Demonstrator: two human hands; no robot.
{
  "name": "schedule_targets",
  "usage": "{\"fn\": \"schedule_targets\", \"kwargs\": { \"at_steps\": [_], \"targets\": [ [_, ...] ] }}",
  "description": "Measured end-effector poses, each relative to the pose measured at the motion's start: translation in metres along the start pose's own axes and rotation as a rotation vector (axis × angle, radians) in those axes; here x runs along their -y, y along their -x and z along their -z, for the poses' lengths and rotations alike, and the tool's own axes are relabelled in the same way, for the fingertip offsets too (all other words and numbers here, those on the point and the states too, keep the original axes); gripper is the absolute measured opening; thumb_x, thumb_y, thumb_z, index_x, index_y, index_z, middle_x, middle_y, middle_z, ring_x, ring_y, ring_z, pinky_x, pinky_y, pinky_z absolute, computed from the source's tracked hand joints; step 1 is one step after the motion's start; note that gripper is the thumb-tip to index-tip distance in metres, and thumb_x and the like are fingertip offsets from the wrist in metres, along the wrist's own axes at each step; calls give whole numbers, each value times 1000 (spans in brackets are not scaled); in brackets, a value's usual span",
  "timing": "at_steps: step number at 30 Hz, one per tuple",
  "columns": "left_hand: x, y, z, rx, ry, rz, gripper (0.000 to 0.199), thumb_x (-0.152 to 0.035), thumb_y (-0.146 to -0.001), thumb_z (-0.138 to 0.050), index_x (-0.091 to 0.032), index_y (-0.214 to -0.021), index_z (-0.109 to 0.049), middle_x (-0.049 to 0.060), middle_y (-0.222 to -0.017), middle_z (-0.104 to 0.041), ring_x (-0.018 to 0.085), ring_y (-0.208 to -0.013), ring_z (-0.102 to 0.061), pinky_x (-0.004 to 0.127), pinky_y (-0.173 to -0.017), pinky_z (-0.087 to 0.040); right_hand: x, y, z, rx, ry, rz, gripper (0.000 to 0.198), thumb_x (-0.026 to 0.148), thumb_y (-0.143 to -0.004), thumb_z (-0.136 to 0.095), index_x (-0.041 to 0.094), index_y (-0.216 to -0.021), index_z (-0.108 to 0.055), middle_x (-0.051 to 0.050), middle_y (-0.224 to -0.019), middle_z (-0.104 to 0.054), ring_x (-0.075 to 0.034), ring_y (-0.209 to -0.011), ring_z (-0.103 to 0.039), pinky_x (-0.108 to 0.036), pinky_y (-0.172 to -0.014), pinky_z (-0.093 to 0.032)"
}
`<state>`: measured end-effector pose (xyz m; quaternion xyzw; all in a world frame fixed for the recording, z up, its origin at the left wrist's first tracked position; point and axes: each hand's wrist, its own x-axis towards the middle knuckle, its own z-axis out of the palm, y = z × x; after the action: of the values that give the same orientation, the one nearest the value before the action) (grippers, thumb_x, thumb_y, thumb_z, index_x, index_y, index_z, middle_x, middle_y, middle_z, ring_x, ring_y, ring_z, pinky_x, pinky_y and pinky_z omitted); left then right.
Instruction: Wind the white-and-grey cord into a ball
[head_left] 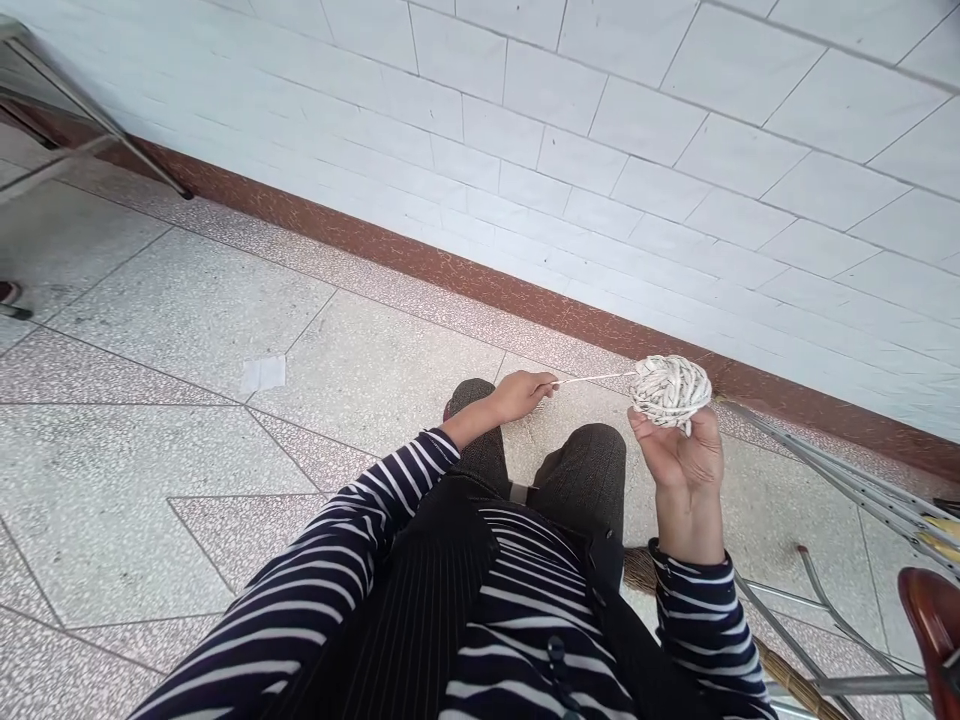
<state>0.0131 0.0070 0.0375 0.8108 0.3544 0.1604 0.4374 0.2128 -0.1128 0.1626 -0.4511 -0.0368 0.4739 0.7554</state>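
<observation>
In the head view my right hand (681, 455) holds up a ball of whitish cord (670, 390), wound in thick crossing strands. The palm is turned upward and the fingertips sit under and behind the ball, partly hidden by it. A single strand of cord (596, 378) runs almost straight from the ball to my left hand (523, 394). There the thumb and fingers pinch it in front of my knees. Both hands are apart, roughly level with each other, above the floor.
A white tiled wall (570, 120) with a brown skirting (405, 232) rises ahead. Metal furniture legs (142, 160) stand at the left. A paper (263, 374) lies on the speckled floor (172, 310). Metal tubes (840, 475) and a straw broom (791, 680) are at the right.
</observation>
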Motion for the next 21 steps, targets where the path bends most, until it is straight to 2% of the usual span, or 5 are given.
{"fn": "schedule_targets", "kwargs": {
  "at_steps": [5,9,15,18,21],
  "targets": [
    [22,-2,10,7,-203,117,29,-24,-98,-42,-20,-101,-71,2,-98,-75,19,-88,-67,27,-77,-45,17,7,4,47,-31,88,45,23,-55,-76,24,-99,-70,-3,-119,-71,-27,-111,-65,-34,-69,-61],
    [36,-21,29,-4,-276,178,29,-27,-98,-43,-21,-101,-71,3,-94,-74,19,-83,-66,27,-73,-44,32,19,2,127,-9,125,52,25,-52,-78,21,-103,-70,-6,-123,-68,-28,-112,-63,-35,-69,-60],
    [49,-62,98,-85,-348,314,33,-32,-100,-41,-20,-100,-71,6,-90,-72,17,-70,-61,27,-66,-43,49,42,1,262,-77,265,57,30,-52,-84,22,-106,-70,-3,-114,-69,-24,-112,-62,-37,-85,-58],
    [45,-76,131,-120,-469,284,32,-29,-99,-41,-20,-101,-72,7,-93,-72,19,-75,-63,28,-70,-45,58,49,8,255,-44,286,62,39,-49,-88,23,-106,-69,-3,-114,-68,-26,-111,-61,-37,-80,-58],
    [36,-85,151,-156,-562,310,34,-31,-99,-41,-19,-101,-73,9,-96,-72,22,-84,-65,30,-77,-47,66,52,14,251,-60,370,69,49,-46,-90,25,-108,-68,-2,-117,-66,-25,-107,-61,-33,-71,-56]
  ]
}}
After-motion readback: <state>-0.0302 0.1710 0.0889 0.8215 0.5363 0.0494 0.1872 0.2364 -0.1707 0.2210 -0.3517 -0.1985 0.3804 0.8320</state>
